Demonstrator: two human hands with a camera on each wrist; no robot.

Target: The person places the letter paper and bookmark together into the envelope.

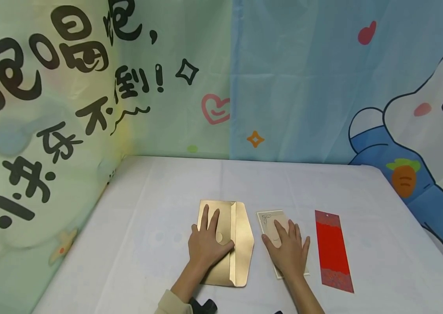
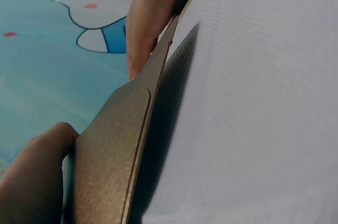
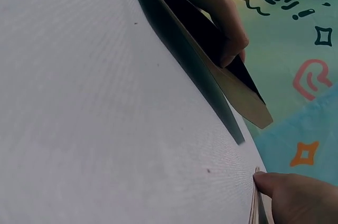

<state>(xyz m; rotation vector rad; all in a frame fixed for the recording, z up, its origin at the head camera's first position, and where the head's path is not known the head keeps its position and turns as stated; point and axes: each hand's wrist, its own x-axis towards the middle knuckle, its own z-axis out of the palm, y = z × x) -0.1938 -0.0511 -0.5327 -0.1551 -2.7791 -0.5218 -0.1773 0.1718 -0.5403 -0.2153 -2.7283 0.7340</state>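
My left hand (image 1: 206,246) lies on a gold envelope (image 1: 241,244), fingers spread and pointing away from me, thumb out toward the flap side. The envelope's pointed flap is folded out to the right. In the right wrist view the envelope (image 3: 248,102) stands slightly raised off the cloth, its opening dark inside. Over a thin stack of cream cards (image 1: 265,221) rests my right hand (image 1: 290,253), its fingers fanned out. The top card has a fine printed border, partly covered by the hand. My right thumb touches the stack's edge (image 3: 254,203) in the right wrist view.
A long red strip (image 1: 333,250) with patterned ends and a small hole at the top lies right of the cards. White cloth (image 1: 158,209) covers the table. Printed curtains (image 1: 284,87) hang behind and at the left. A black wrist mount (image 1: 204,306) shows by the left wrist.
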